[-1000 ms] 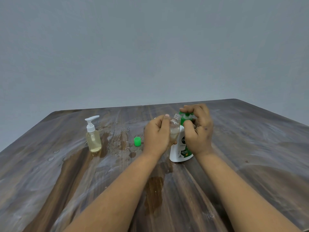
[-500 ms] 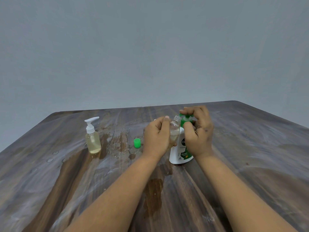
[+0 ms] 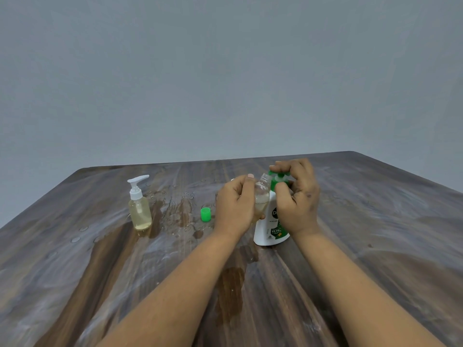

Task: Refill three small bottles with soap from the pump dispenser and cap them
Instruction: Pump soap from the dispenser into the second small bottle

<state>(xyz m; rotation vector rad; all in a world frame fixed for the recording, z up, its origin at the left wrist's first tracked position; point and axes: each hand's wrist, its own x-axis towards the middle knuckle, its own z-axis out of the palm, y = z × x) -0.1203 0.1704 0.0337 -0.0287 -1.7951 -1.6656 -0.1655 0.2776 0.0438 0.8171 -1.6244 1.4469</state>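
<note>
Filling is in hand: the left hand (image 3: pixel 235 204) grips a tilted bottle (image 3: pixel 261 196) at the dispenser (image 3: pixel 271 221) spout mid-counter; right-hand (image 3: pixel 298 196) fingers curl over the pump. Next, likely fit the green cap (image 3: pixel 205 214).

On the streaked brown wooden table (image 3: pixel 375 234), the white soap dispenser with a green pump (image 3: pixel 271 225) stands right of centre. A small green plastic cap (image 3: pixel 205 214) lies to its left, and a clear pump bottle of yellowish liquid (image 3: pixel 139 205) stands farther left. The left hand (image 3: pixel 235 204) holds a small clear plastic bottle (image 3: pixel 261 195) tilted against the dispenser; the right hand (image 3: pixel 298 196) sits on the pump.
</note>
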